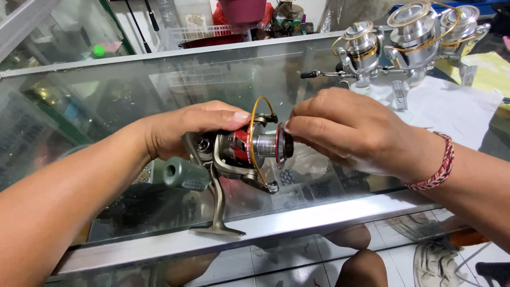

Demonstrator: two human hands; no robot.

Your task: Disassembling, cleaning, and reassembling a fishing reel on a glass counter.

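My left hand grips the body of a grey and red spinning fishing reel from above, holding it over a glass counter top. The reel's bare metal spool points right, with a gold bail wire arching over it. Its green handle knob sticks out toward the lower left and its foot hangs down. My right hand, with a red braided bracelet on the wrist, has its fingertips pinched at the spool's front end.
Three silver and gold spinning reels stand at the back right of the counter on white paper. The counter's aluminium front edge runs below the hands. Baskets and clutter sit behind the counter. Tiled floor and knees show below.
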